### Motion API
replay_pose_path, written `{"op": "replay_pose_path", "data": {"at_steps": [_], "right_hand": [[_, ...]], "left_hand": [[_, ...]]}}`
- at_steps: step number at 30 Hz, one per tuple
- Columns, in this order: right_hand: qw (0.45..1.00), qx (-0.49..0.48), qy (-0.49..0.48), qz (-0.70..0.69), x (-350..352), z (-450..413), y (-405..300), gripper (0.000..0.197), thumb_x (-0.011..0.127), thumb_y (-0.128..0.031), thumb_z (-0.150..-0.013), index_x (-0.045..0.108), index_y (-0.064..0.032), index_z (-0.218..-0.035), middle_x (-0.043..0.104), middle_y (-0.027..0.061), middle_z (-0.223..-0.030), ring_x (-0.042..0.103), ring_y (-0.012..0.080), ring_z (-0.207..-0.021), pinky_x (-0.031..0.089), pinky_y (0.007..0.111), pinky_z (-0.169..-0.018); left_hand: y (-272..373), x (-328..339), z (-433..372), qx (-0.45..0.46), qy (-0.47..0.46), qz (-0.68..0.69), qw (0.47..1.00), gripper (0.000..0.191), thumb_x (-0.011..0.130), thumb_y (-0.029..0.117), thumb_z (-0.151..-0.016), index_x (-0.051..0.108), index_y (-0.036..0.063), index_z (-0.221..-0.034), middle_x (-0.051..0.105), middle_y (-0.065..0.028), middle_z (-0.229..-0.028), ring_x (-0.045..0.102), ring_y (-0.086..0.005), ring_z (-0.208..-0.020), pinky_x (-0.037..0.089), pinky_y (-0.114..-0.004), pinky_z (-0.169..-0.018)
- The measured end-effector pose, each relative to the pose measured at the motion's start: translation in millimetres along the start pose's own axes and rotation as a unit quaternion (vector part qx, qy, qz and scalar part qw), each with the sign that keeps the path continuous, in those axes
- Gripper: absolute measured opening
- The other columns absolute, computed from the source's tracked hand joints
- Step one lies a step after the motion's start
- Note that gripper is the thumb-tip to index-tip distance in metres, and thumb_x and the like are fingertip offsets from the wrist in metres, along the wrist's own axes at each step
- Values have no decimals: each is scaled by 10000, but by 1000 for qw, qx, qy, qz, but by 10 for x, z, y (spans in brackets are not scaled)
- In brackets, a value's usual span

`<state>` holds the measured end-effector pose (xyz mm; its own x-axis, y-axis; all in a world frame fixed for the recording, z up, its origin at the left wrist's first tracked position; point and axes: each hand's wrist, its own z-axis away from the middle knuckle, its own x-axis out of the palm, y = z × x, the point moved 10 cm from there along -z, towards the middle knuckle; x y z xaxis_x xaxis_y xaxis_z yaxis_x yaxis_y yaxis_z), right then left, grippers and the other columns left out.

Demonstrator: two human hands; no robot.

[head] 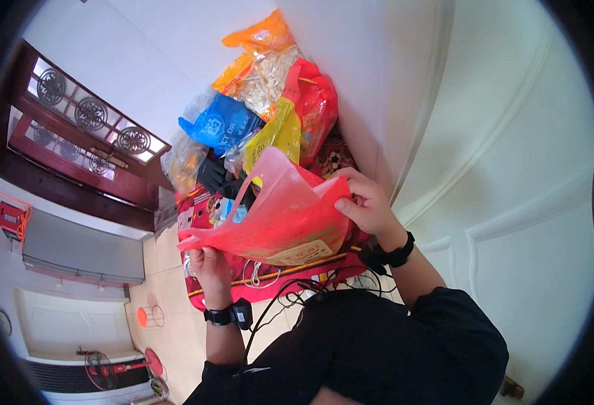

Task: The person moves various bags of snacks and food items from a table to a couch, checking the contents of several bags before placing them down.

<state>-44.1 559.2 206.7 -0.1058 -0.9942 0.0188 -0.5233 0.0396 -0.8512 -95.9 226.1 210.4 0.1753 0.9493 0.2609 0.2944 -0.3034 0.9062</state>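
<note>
A red plastic carrier bag (282, 217) is stretched between my two hands, with a pale printed label near its lower side. My left hand (210, 268) pinches its left edge below the tip of a handle. At the right, my right hand (368, 202) grips the opposite upper edge between thumb and fingers. Beneath the bag lies a red patterned cloth (266, 291) over a table. Just beyond are a yellow plastic bag (277, 134) and dark gloves (215, 174). What the red bag holds, if anything, is hidden from me.
Behind stand a blue plastic bag (221, 124), another red bag (320, 106) and clear-and-orange packets (266, 76) of pale pieces, against the wall. A white cable (256, 276) lies on the cloth. Black cords (287, 293) hang before my body. A white panelled door (520, 243) is close on the right.
</note>
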Motion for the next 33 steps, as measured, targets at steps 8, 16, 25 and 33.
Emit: {"op": "replay_pose_path", "data": {"at_steps": [8,16,25,33], "right_hand": [[988,-131,-53,60,143,51,-475,144,682,16,-712,645,-6,-850,626,105,-961,591,266,-907,466,377,-820],[969,-207,-33,134,138,91,-607,199,630,80,-636,653,-23,-804,642,80,-927,597,253,-863,471,361,-748],[955,-256,-12,148,305,220,-701,150,703,15,-640,637,-30,-767,649,87,-885,606,254,-725,476,366,-636],[954,-243,12,177,280,234,-649,232,692,11,-601,653,-29,-826,656,87,-909,620,262,-764,492,362,-653]], "left_hand": [[68,-109,88,-6,9,-32,999,431,537,240,-961,439,-8,-1299,519,-127,-1289,483,-241,-1216,342,-406,-1055],[231,66,-18,-29,40,-107,993,389,480,142,-957,430,-20,-1306,497,-128,-1307,456,-230,-1234,329,-389,-1051],[1300,844,-38,236,37,-434,869,291,560,-10,-848,524,-29,-1136,593,-118,-1097,560,-208,-945,429,-339,-868],[832,1863,-380,105,-156,-515,837,169,656,39,-832,654,7,-998,658,-67,-744,568,-98,-622,433,-236,-569]]}}
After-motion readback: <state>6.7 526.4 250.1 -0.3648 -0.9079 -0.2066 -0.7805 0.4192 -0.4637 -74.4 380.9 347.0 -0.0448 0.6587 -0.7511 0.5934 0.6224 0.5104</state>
